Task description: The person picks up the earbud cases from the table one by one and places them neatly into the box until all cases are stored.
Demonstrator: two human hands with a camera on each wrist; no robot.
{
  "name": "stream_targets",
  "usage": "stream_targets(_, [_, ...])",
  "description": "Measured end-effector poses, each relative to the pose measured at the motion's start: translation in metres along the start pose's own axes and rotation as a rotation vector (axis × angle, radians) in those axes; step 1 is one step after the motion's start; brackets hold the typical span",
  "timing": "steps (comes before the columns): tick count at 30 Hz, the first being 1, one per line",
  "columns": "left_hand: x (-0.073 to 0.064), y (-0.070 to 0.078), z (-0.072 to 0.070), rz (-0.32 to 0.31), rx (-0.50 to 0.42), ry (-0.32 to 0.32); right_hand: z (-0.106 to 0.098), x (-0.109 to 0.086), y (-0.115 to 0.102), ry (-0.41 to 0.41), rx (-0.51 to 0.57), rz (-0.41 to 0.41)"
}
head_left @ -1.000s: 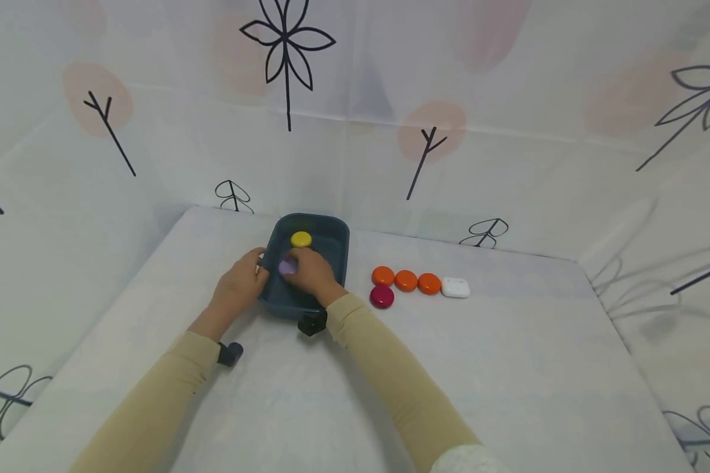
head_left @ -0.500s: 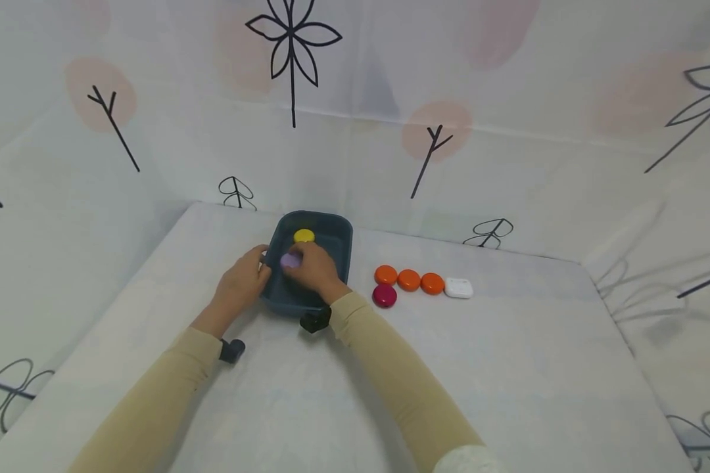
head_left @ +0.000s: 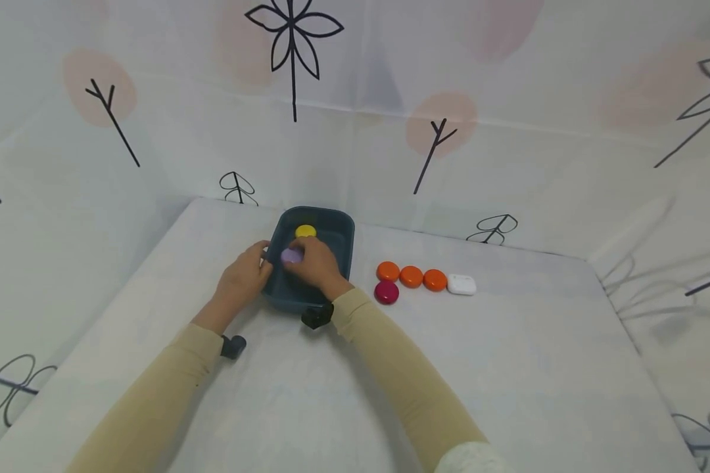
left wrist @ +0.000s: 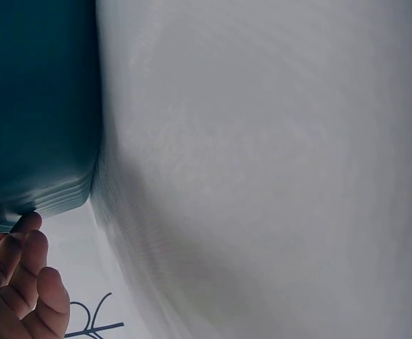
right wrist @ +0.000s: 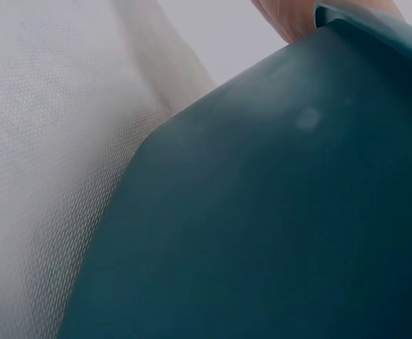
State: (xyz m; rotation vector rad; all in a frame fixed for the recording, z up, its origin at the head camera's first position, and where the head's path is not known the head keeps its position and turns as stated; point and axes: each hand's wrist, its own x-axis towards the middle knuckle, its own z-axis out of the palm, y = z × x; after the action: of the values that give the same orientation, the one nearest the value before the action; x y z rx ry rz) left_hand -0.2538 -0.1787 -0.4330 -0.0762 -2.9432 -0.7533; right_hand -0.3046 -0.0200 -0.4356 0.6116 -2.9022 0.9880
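Inside tray, purple disc in right hand

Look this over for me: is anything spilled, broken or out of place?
Nothing looks spilled or broken. One slight oddity: the dark red piece sits outside the row of three orange pieces and a white piece, on its near side.

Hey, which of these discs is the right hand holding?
The purple disc in the blue tray: the right hand pinches it. The yellow disc lies beyond; the orange discs and red disc sit outside the tray.
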Motion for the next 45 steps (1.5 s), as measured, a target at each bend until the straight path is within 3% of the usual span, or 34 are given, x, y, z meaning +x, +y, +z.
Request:
stream_targets(14, [0.002,0.001,-0.002,-0.008,0.013,-0.020,-0.009,-0.001,-0.007,0.016,0.049,-0.031])
stream_targets(25, [-0.002,0.004,-0.003,-0.011,0.007,-0.003,-0.019,-0.017,-0.013,0.013,0.066,-0.114])
stream_targets(45, [-0.005,0.005,-0.002,-0.010,-0.007,0.012,-0.048,-0.049,0.005,0.012,0.131,-0.112])
